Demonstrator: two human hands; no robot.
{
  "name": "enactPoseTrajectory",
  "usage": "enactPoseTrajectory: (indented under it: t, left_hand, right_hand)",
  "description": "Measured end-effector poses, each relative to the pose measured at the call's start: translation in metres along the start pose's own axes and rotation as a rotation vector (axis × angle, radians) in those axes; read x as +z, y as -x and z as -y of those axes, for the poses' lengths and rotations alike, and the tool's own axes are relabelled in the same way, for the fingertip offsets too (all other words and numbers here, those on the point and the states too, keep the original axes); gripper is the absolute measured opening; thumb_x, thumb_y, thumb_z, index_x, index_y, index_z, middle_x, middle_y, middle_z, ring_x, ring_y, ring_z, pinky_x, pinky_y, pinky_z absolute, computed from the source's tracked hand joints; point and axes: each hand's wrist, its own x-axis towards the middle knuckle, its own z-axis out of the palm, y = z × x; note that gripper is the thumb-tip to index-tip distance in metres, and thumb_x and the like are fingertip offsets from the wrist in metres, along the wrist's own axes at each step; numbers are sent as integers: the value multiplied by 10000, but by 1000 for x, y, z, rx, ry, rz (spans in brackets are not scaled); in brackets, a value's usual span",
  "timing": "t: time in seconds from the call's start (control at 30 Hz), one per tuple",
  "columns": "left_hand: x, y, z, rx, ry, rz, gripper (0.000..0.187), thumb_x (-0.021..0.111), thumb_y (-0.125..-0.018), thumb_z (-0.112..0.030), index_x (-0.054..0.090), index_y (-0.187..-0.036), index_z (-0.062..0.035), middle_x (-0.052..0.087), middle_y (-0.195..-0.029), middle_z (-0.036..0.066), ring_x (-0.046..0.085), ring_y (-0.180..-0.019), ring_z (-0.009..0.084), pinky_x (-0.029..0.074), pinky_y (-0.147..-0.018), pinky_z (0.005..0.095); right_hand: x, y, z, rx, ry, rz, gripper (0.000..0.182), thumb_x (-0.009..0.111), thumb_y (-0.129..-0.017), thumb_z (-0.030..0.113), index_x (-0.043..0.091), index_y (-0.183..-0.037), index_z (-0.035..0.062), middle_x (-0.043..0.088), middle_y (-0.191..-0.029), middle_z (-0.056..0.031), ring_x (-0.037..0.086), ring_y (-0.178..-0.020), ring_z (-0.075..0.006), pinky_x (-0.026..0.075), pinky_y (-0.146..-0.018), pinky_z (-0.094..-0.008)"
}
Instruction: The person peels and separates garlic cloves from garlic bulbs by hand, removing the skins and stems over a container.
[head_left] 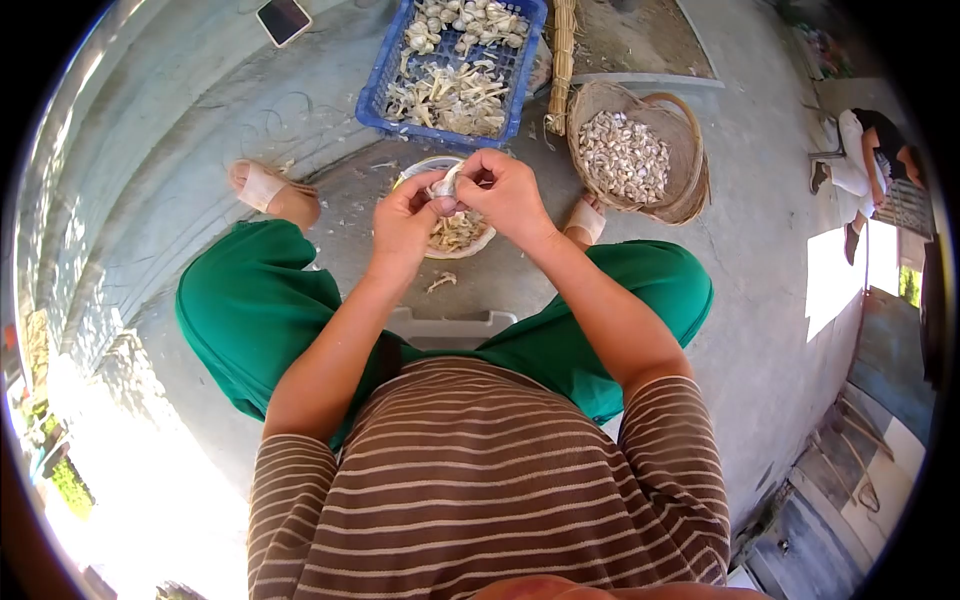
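Both my hands meet above a round bowl (487,240) on the floor between my feet. My left hand (403,222) is closed on the lower part of a garlic bulb (446,186). The fingers of my right hand (505,196) pinch the bulb from the other side, near its whitish upper end. Part of the bulb is hidden by my fingers. Inside the bowl lie yellowish garlic skins and stalk scraps (456,232). Just beyond my hands stands a blue plastic crate (368,105) with whole garlic bulbs (470,22) at its far end and stalk trimmings (450,95) nearer.
At the right, a wicker basket (690,165) holds many loose garlic cloves (625,155). A straw bundle (562,60) lies beside the crate. A phone-like dark device (284,20) is on the floor, far left. Another person (865,150) sits at the far right. A scrap (441,283) lies near the bowl.
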Motion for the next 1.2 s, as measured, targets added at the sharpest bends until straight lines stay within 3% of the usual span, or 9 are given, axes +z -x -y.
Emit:
enactPoseTrajectory:
  t: [0.1, 0.33, 0.43, 0.5, 0.63, 0.7, 1.0, 1.13, 1.2]
  left_hand:
    - [0, 3, -6, -4, 83, -12, 303, 566, -862, 21, 549, -1163, 49, 623, -1045, 105, 603, -885, 147, 508, -764, 277]
    - [-5, 1, 0, -16, 251, -31, 281, 531, -898, -18, 524, -1173, 33, 606, -1039, 92, 589, -876, 154, 498, -787, 298]
    - [-6, 2, -1, -51, 297, -32, 292, 546, -890, -18, 514, -1178, 21, 594, -1054, 84, 581, -905, 155, 488, -816, 304]
    - [-4, 2, -1, -30, 298, -45, 307, 548, -876, 7, 516, -1181, 17, 589, -1070, 81, 575, -921, 151, 483, -827, 299]
    - [0, 3, -4, 13, 275, -43, 334, 555, -857, 29, 513, -1188, 12, 583, -1084, 79, 561, -959, 146, 471, -852, 294]
    - [2, 6, -7, 4, 213, -16, 356, 567, -843, 34, 510, -1194, 9, 580, -1092, 77, 551, -990, 145, 458, -874, 293]
    - [0, 1, -1, 26, 170, -12, 276, 552, -905, -75, 537, -1164, 22, 597, -1089, 85, 577, -962, 154, 463, -868, 298]
    - [-1, 1, 1, 12, 222, -37, 275, 540, -909, -65, 542, -1168, 28, 608, -1078, 89, 585, -965, 159, 466, -878, 303]
    - [-1, 2, -1, 9, 231, -2, 294, 517, -920, -64, 535, -1198, 31, 604, -1104, 92, 585, -984, 160, 468, -889, 306]
  right_hand:
    - [-5, -1, 10, 155, -341, 144, 62, 593, -837, 36, 584, -852, -23, 634, -809, -64, 616, -657, -112, 529, -592, -240]
    - [-4, 2, -7, 92, -396, 146, 85, 571, -886, 41, 612, -926, -22, 622, -857, -57, 613, -723, -114, 531, -649, -237]
    - [-4, 3, -11, 71, -340, 117, 106, 591, -882, 68, 618, -956, -2, 622, -876, -53, 606, -733, -108, 520, -652, -226]
    - [-4, 3, -9, -310, 259, -13, 144, 613, -873, 94, 609, -991, 12, 618, -864, -43, 601, -727, -97, 515, -642, -217]
    - [-7, 0, -3, -262, 205, 58, 202, 633, -853, 96, 590, -1027, 0, 622, -863, -47, 600, -707, -91, 508, -629, -219]
    - [-4, 1, -2, 129, -105, 186, 246, 643, -833, 79, 574, -1050, -14, 631, -861, -53, 601, -691, -94, 499, -614, -228]
    - [9, 10, 9, -196, 239, -9, 264, 686, -728, 103, 578, -952, 17, 602, -735, -67, 579, -614, -112, 493, -579, -263]
    - [7, 13, 15, -167, 160, -9, 243, 685, -733, 102, 572, -937, 30, 587, -713, -58, 569, -602, -116, 490, -571, -266]
    - [4, 13, 16, -139, 170, 45, 252, 691, -768, 77, 575, -988, 34, 549, -694, 16, 496, -602, -21, 444, -541, -196]
